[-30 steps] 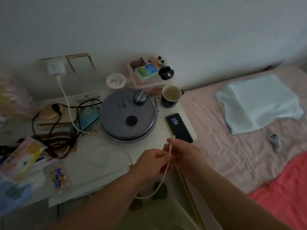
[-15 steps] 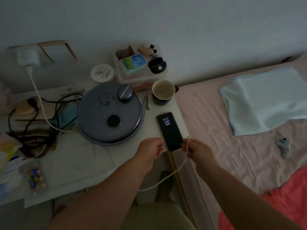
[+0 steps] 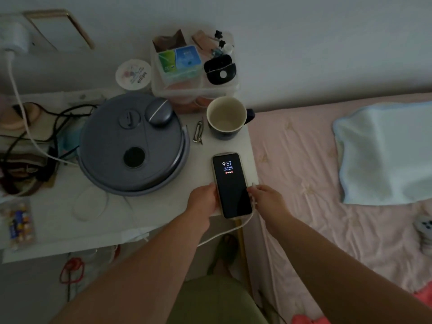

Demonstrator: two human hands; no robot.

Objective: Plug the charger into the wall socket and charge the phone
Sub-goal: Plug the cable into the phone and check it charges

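The phone (image 3: 230, 181) lies face up at the right end of the white table (image 3: 58, 230), its screen lit and showing 9:57. My left hand (image 3: 203, 198) grips the phone's lower left edge. My right hand (image 3: 268, 199) pinches the free end of the white cable (image 3: 224, 233) just right of the phone, the plug tip pointing up. The cable loops under the phone's near end and down off the table. The white charger (image 3: 14, 39) sits in the wall socket at the far left, its cable (image 3: 16, 94) running down onto the table.
A round grey appliance (image 3: 133, 146) fills the table's middle. A mug (image 3: 225, 118), a hair clip (image 3: 198, 133), a clear box of small items (image 3: 194, 66) and a round tub (image 3: 133, 74) stand behind. Tangled black cables (image 3: 46, 127) lie left. A pink bed (image 3: 315, 171) with a blue pillow (image 3: 385, 153) lies right.
My left hand let go of the cable and took hold of the phone's left edge. My right hand carried the cable end around to the phone's right side. The view shifted left.
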